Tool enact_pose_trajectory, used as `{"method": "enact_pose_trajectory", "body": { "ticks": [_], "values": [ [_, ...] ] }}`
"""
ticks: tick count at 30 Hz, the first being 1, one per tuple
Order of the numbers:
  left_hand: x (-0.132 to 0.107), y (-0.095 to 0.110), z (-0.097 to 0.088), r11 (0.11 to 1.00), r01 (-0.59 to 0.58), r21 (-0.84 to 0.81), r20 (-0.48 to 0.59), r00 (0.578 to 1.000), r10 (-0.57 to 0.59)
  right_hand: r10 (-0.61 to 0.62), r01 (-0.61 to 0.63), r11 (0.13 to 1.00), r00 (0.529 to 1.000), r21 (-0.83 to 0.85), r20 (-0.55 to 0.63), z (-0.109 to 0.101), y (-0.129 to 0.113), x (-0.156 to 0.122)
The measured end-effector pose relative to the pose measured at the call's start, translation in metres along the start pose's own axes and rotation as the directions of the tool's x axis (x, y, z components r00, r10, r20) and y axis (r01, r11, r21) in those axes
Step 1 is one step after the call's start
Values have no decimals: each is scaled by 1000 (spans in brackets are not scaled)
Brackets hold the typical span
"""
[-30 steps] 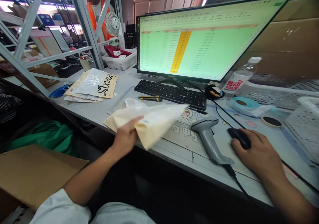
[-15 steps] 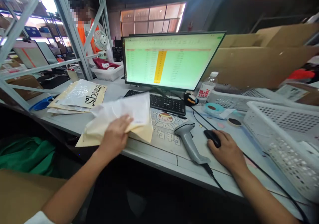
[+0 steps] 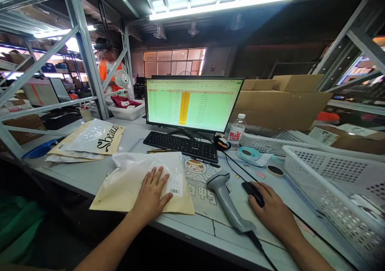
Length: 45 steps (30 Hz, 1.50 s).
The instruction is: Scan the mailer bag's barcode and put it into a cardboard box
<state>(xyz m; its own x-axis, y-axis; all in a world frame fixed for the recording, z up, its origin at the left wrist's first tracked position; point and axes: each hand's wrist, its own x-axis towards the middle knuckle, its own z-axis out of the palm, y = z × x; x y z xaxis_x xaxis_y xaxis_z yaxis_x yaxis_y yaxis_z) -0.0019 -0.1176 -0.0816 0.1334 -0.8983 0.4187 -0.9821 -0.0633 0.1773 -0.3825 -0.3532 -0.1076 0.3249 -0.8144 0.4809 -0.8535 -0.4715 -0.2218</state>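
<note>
Your left hand (image 3: pixel 152 198) is lying palm down on a white plastic package (image 3: pixel 132 166), its fingers spread wide and its thumb splayed towards the barcode label (image 3: pixel 175 184). It is pressing flat rather than closing around anything. The package is resting over a cream mailer (image 3: pixel 104 196), whose border is showing below and to the right; both are lying along the front edge of the table (image 3: pixel 198 227), left of its middle, with the mailer's near left corner reaching that edge.

Your right hand (image 3: pixel 272 210) is curving over a black mouse (image 3: pixel 252 192), holding it in a loose, half-closed grip, palm down, further right along the table. A grey barcode scanner (image 3: pixel 228 202) is lying between your two hands, its cabled end pointing towards the front edge and touching neither hand. Under it, a printed mat (image 3: pixel 201 206) is showing.

Behind the package, a black keyboard (image 3: pixel 180 144) is sitting before the monitor (image 3: pixel 164 110), which is standing towards the back edge and displaying a green table of rows. A stack of mailers (image 3: pixel 81 138) is lying near the table's left end, and a white basket (image 3: pixel 319 194) is standing at the right, well apart from the package.
</note>
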Motion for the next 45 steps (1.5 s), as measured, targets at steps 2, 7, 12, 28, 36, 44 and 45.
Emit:
{"method": "enact_pose_trajectory", "body": {
  "ticks": [2,7,12,28,36,44,45],
  "values": [
    [-1,-2,11,1000,-5,25,-22,1000,5,-1,1,1000,1000,-4,3,-1,-1,-1],
    [-6,-7,24,999,-15,46,-49,999,17,-5,5,1000,1000,-17,-9,-1,0,-2],
    [-6,-8,26,999,-6,43,-49,999,9,-3,3,1000,1000,-23,-16,4,7,-2],
    [-7,-8,25,1000,-4,13,-44,999,5,11,-11,1000,1000,-12,-13,1,7,-2],
    [-8,-10,25,998,-33,-54,-113,993,26,28,-29,999,1000,-31,-7,1,6,-2],
    [7,76,-36,790,-408,-458,-590,804,73,-3,1,997,1000,-81,-27,0,-5,-4],
    [14,102,-37,710,-460,-533,-525,838,149,-13,10,997,999,-75,-43,2,-4,-4]
  ]
}}
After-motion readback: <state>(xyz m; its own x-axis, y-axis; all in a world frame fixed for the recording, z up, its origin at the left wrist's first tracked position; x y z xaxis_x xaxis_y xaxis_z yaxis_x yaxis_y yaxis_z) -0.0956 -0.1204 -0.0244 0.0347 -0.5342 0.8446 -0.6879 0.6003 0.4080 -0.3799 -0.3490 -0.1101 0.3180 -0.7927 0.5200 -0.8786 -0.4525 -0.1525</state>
